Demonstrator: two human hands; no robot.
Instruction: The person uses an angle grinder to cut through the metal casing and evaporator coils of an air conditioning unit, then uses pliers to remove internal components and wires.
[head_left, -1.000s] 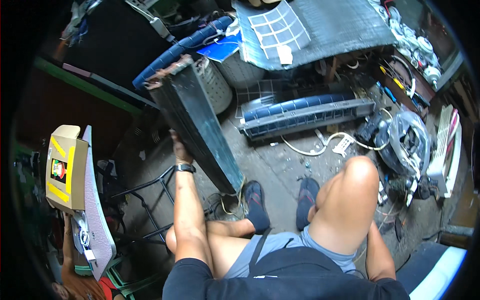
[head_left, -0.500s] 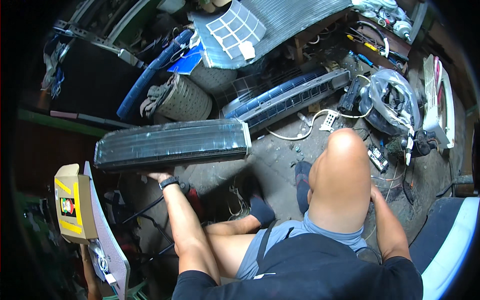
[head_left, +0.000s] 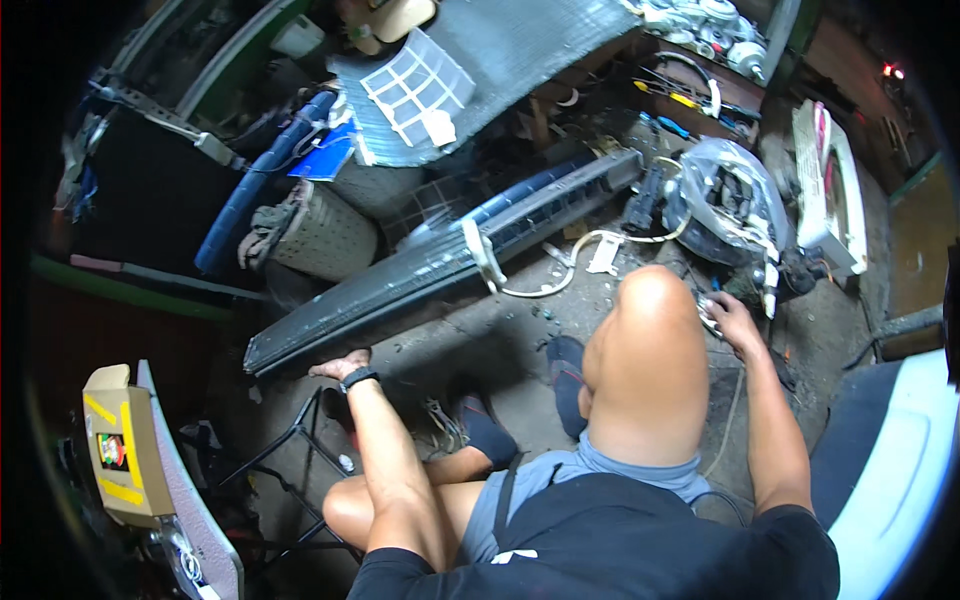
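A long, dark finned heat-exchanger coil (head_left: 370, 305) stretches diagonally across the floor ahead of me, with a pale end bracket (head_left: 483, 256) at its right end. Just under its near edge is my left hand (head_left: 342, 366), fingers stretched out and a dark watch on the wrist; whether it still touches the coil I cannot tell. To the right of my raised knee, my right hand (head_left: 730, 320) has its fingers curled round a small, silvery object that the hand mostly covers.
Behind the coil lies a long slatted plastic housing (head_left: 570, 205). A perforated basket (head_left: 325, 235) holds cloth. On the right are a clear plastic bag (head_left: 730, 195), a white cable (head_left: 540, 292) and a white panel (head_left: 830, 190). A cardboard box (head_left: 125, 450) stands at left.
The coil has come down from my left hand and tilted, its left end nearer me. My left hand has left its underside. My right hand has moved forward from beside my knee and closed on something.
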